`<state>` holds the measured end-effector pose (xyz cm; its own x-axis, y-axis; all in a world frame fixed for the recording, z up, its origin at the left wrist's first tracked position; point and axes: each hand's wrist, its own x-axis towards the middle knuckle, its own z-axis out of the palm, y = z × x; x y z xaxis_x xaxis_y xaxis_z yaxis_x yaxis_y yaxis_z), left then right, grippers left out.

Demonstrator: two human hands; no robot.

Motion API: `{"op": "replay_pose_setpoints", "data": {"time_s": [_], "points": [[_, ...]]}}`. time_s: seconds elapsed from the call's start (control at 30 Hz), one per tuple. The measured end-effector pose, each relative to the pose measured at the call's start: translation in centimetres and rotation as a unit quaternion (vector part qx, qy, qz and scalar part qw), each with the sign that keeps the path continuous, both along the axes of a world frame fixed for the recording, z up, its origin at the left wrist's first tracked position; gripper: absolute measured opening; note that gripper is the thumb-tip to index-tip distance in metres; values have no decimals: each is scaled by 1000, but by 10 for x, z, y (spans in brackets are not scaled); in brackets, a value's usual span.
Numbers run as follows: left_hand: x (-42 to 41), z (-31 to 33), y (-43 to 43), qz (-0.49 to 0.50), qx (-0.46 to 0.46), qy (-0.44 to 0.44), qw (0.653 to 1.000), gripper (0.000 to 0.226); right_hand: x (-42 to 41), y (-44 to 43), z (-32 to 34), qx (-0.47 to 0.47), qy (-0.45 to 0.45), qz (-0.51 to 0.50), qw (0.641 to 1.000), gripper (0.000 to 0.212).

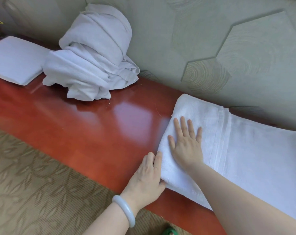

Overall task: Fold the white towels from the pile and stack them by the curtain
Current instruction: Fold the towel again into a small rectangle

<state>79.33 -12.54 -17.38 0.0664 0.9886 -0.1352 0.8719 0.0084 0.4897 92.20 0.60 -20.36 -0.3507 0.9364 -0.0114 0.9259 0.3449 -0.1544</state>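
White towel (245,150) lies on the red bench (93,126). Right hand (186,143) presses it, fingers spread; left hand (147,177) grips its fold.

Right edge cuts towel (248,150); part of left hand (146,178) hidden under its fold; left edge cuts folded stack (15,60).
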Motion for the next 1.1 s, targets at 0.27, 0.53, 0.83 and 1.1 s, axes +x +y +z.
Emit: {"op": "replay_pose_setpoints", "data": {"time_s": [0.27, 0.53, 0.83, 1.1], "points": [[4, -9, 7, 25, 65, 70, 995, 82, 0, -1, 1, -5, 4, -1, 1000, 66], [-17, -3, -14, -11, 101, 78, 992, 69, 2, -1, 1, -11, -10, 5, 1000, 66], [-27, 15, -14, -12, -8, -29, 999, 29, 1, -2, 2, -14, -9, 10, 1000, 67], [42, 2, 47, -17, 82, 76, 994, 58, 29, -10, 23, -67, 267, -98, 956, 50]]}}
